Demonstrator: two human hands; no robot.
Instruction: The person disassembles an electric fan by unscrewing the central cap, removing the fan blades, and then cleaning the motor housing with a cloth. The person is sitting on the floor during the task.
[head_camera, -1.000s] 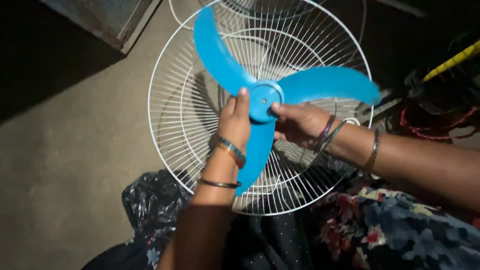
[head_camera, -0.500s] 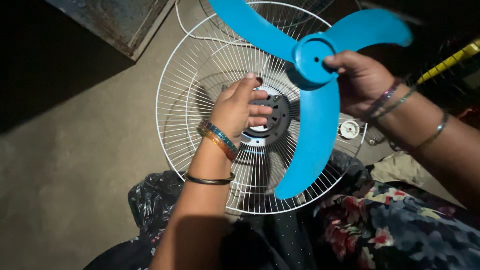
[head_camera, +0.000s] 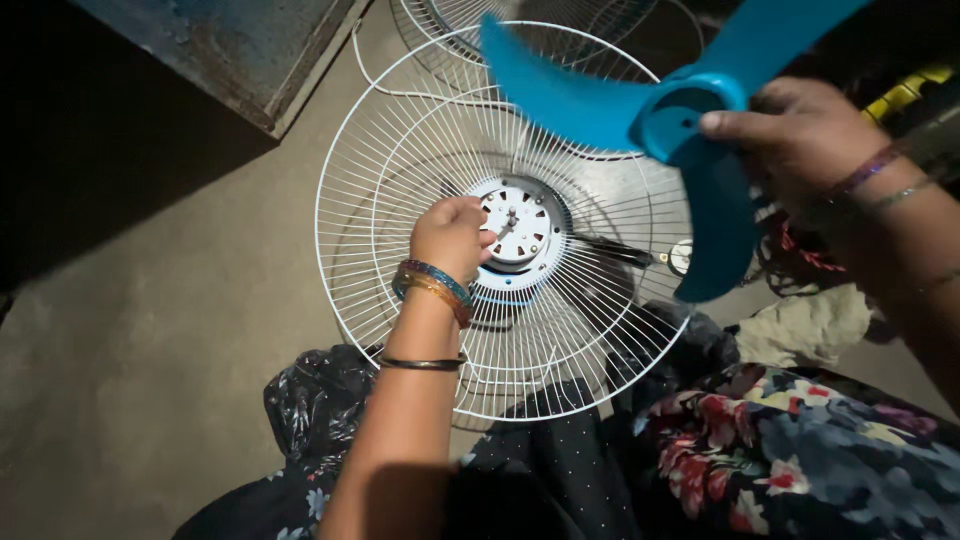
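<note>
Two hands | right hand (head_camera: 800, 140) lifted blue blade (head_camera: 690, 120) higher | left hand (head_camera: 450, 235) stays on grille (head_camera: 400, 160)

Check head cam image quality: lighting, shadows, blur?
Head view: dim, uneven light; upper left and far right drop into near-black shadow. The white fan guard and motor hub are brightest and sharp. The left hand at the hub is clear. The blue fan blade in the right hand shows slight softness, cut off at the top edge.
</note>
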